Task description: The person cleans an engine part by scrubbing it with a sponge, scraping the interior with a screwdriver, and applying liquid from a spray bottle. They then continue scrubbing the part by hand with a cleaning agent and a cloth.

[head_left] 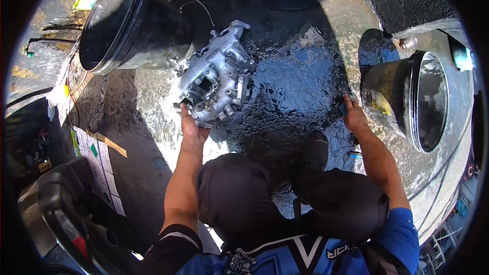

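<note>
A silvery cast-metal engine part [216, 74], with ribs, bolt holes and a square opening, stands on the wet floor in front of me. My left hand [192, 126] grips its near lower end, the thumb laid against the metal and the other fingers hidden beneath. Out to the right, my right hand [355, 117] is low over the wet floor, close to a black bucket. Its fingers are bent around a small dark-blue thing that shows only at the edge, too little to name.
A large black bucket [137, 25] lies tipped at the upper left, and another bucket [389, 97] at the right. Wet, dark floor [293, 91] shines between them. Marked paper sheets [99, 165] lie at the left. A small blue object [355, 155] is near my right forearm.
</note>
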### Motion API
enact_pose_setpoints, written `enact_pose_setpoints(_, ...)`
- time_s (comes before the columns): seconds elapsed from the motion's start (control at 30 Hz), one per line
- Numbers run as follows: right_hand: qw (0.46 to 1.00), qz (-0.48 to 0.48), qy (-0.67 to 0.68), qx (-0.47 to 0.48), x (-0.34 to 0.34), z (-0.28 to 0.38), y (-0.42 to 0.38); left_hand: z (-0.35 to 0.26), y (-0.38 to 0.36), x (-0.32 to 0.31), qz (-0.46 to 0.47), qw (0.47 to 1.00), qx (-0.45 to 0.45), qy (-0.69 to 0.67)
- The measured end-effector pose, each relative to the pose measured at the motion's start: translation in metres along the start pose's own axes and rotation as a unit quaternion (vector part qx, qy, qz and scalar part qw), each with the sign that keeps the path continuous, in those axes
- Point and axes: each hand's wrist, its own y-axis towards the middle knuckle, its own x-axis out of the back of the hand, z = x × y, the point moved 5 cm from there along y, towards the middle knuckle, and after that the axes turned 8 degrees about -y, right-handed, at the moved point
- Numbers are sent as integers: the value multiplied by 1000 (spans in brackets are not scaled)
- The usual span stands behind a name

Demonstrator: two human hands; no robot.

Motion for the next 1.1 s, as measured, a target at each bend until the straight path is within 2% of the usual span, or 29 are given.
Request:
enact_pose_setpoints(0.1,993,-97,67,10,-10,-15,-16,-19,3,1,11,996,-44,81)
enact_pose_setpoints(0.17,978,-143,147,-46,-11,-27,-42,-25,4,3,29,992,-30,117)
enact_pose_setpoints(0.27,942,-232,241,-32,-42,-59,-77,-21,7,-3,27,990,30,134)
enact_pose_setpoints(0.3,943,-216,242,-70,-52,-67,-96,-16,-2,-18,25,989,48,139)
enact_pose_setpoints(0.33,937,-259,222,-67,-67,-72,-113,-17,-17,-26,-24,983,40,179)
enact_pose_setpoints(0.4,911,-341,214,-87,-109,-89,-151,-20,9,-9,47,981,-18,187)
enact_pose_setpoints(0.43,889,-335,282,-134,-127,-96,-173,-27,31,10,61,977,-18,201)
enact_pose_setpoints(0.5,866,-371,247,-227,-174,-105,-213,-31,30,6,82,965,-16,247)
enact_pose_setpoints(0.53,855,-343,264,-284,-203,-107,-232,-35,25,6,86,948,-11,308)
enact_pose_setpoints(0.57,842,-316,283,-333,-228,-108,-249,-39,27,8,86,946,-13,311)
enact_pose_setpoints(0.6,829,-285,316,-363,-244,-108,-263,-38,19,1,97,954,26,283)
enact_pose_setpoints(0.63,839,-236,308,-380,-257,-106,-276,-40,13,-5,86,958,31,271)
enact_pose_setpoints(0.8,786,-177,352,-476,-288,-103,-327,-54,9,-26,115,942,9,315)
enact_pose_setpoints(0.83,767,-237,347,-485,-305,-106,-338,-52,-3,-42,134,931,-4,340)
enact_pose_setpoints(0.9,750,-216,360,-511,-321,-103,-360,-55,0,-60,160,917,-59,360)
enact_pose_setpoints(0.93,774,-184,283,-536,-324,-100,-369,-55,3,-67,164,907,-79,380)
enact_pose_setpoints(0.97,774,-173,301,-529,-326,-99,-374,-53,-4,-82,166,896,-102,398)
enact_pose_setpoints(1.03,776,-155,339,-508,-326,-103,-375,-60,10,-97,200,856,-103,465)
enact_pose_setpoints(1.1,776,-111,329,-527,-331,-122,-362,-62,22,-117,218,829,-88,508)
